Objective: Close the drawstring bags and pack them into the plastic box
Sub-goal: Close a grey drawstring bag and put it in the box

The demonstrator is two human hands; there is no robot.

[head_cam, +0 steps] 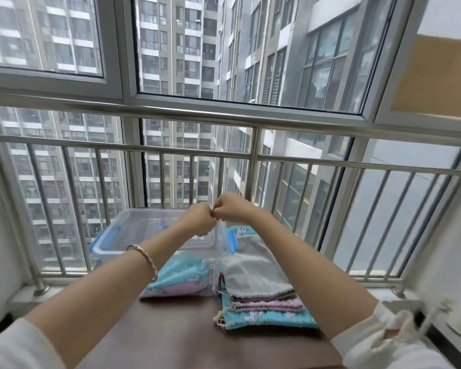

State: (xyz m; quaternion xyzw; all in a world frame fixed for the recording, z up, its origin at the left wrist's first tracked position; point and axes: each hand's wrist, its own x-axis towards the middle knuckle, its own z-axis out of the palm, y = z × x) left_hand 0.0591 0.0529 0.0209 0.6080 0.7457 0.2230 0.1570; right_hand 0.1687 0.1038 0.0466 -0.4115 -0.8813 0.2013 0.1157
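Both of my hands are raised together over the table, fingers curled into fists. My left hand (200,220) and my right hand (234,209) touch and pinch the top of a sheer, see-through drawstring bag (214,253), which hangs down from them. Behind it stands the clear plastic box (123,235) with blue latches, open on top. A teal bag (181,270) lies on a pink one at the box's front. To the right sits a stack of bags (261,296), grey on top and teal at the bottom.
Everything rests on a dark brown table (171,339) pushed against a steel window railing (253,161). A white wall edges the left side. A pale cord hangs by my right sleeve at the lower right.
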